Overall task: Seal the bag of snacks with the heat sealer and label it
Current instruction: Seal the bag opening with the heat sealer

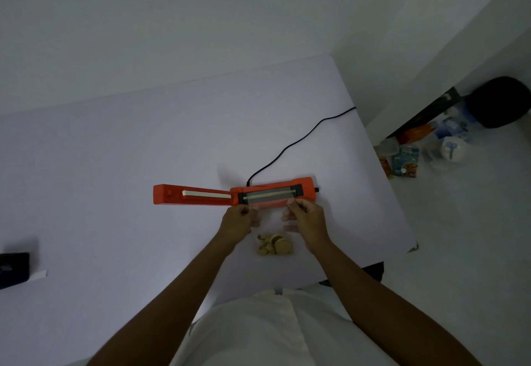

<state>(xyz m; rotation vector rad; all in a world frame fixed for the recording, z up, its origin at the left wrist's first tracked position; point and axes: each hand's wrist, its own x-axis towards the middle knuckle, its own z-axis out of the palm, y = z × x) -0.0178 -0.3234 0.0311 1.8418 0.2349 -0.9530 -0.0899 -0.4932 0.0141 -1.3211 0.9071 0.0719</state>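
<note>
The left hand (240, 220) and right hand (306, 216) each pinched a top corner of the clear bag (273, 222), holding its mouth against the open orange sealer (270, 193). The snacks (274, 245) lay at its bottom on the table (143, 150).

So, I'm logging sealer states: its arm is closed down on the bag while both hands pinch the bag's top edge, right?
No: the head view shows the arm of the sealer open, swung out flat to the left, not closed on the bag. The left hand and right hand do pinch the bag's top edge at the sealer.
</note>
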